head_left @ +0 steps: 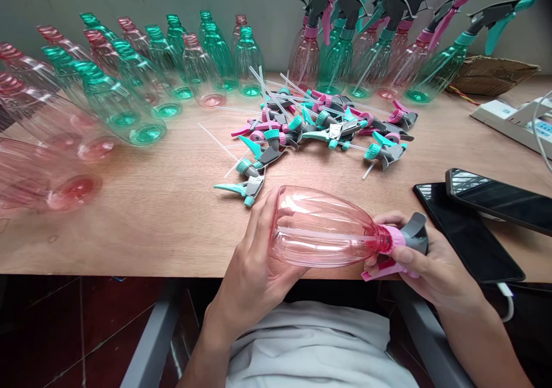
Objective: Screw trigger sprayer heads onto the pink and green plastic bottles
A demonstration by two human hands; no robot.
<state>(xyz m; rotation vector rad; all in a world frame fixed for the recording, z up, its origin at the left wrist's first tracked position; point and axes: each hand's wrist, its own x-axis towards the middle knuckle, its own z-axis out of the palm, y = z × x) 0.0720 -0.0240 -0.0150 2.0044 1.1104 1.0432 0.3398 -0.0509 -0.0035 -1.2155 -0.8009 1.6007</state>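
Observation:
A clear pink plastic bottle [321, 227] lies sideways above the table's front edge, held between both hands. My left hand [254, 261] is wrapped round its wide base. My right hand [425, 261] grips the pink and grey trigger spray head [407, 239] fitted on the bottle's neck. A thin dip tube runs inside the bottle. A heap of loose teal, pink and grey spray heads with white tubes [319, 129] lies on the wooden table [172, 215] just beyond the bottle.
Several open green and pink bottles [129, 83] stand at the back left. Bottles with spray heads fitted [379, 43] stand at the back right. Two dark phones [474, 221] lie at right, a power strip [513, 120] and a woven basket [487, 75] behind them.

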